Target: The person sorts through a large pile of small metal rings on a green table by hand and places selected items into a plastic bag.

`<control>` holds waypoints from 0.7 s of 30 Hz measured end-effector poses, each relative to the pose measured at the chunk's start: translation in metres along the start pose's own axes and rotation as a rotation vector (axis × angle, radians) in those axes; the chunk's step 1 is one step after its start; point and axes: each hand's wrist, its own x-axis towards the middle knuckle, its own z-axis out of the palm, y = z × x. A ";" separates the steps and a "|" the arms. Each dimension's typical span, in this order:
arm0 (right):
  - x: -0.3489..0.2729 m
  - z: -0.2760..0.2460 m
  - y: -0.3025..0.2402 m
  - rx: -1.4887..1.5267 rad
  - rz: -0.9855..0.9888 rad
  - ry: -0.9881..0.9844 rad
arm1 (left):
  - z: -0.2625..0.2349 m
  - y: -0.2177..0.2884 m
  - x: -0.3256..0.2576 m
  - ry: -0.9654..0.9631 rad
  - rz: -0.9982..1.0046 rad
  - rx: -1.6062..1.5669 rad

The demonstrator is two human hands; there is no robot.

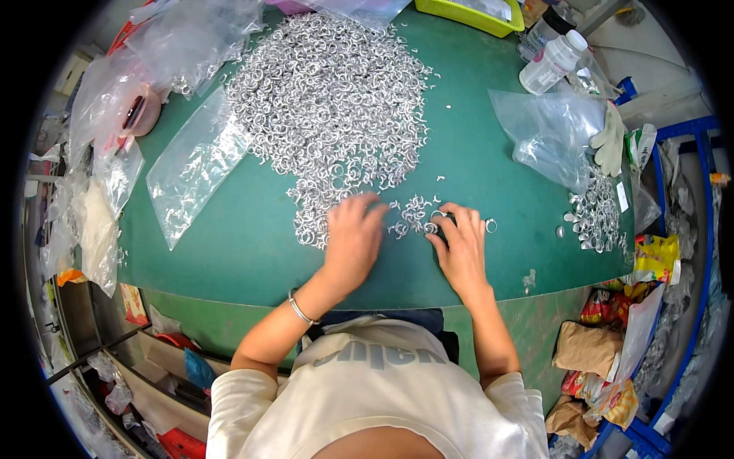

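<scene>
A large heap of small silvery metal rings and open curved pieces [329, 96] spreads over the green table. At the near edge of that heap is my left hand [354, 236], its fingers bent down toward the pieces and smeared by motion; whether they grip any cannot be made out. My right hand [463, 252] curls its thumb and forefinger round a metal ring [431, 228]. Between both hands lies a small loose cluster of similar pieces [414, 210]. Just right of my right hand, a single ring [491, 226] rests on the tabletop.
A clear plastic bag [200, 164] lies left of the heap; another bag [547, 130] sits at right beside a white glove [609, 141] and smaller metal pile [595, 214]. White bottle [553, 63] and yellow-green tray [474, 17] stand at the back. Blue shelving [707, 229] flanks the table.
</scene>
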 end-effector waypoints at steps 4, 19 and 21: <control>-0.005 0.000 0.017 0.048 -0.023 0.071 | 0.014 0.010 -0.007 -0.108 0.077 -0.011; -0.010 -0.006 0.013 1.297 0.627 0.013 | 0.001 0.012 -0.003 -0.280 -0.788 -1.459; -0.012 -0.001 0.004 1.330 0.599 -0.002 | 0.003 0.019 -0.006 -0.318 -0.925 -1.679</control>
